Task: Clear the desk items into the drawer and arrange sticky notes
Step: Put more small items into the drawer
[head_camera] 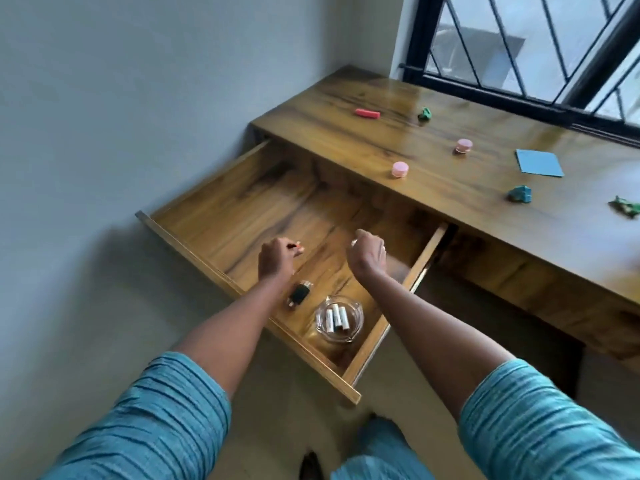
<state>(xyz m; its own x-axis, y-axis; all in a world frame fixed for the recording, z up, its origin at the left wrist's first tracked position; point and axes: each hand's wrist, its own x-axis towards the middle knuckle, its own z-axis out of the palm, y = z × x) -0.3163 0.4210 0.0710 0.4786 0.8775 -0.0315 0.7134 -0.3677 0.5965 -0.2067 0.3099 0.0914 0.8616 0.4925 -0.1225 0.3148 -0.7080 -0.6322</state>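
The wooden drawer (214, 216) is pulled wide open. Over it, my left hand (275, 258) is closed on a small thin item with a pink-red tip (298, 247). My right hand (369, 252) is a fist over the drawer's right part, with something small and shiny at its fingers; what it is cannot be told. Inside the drawer lie a black-and-silver object (300, 292) and a glass ashtray (341, 318) holding three white batteries. On the desk (450, 202) sit a blue sticky note pad (538, 162), two pink caps (400, 169) (463, 145) and a red eraser (367, 113).
Crumpled green and teal paper bits (425, 113) (520, 194) (625, 206) lie on the desk. A barred window (519, 46) runs along the desk's far edge. A grey wall stands to the left of the drawer. The floor lies below.
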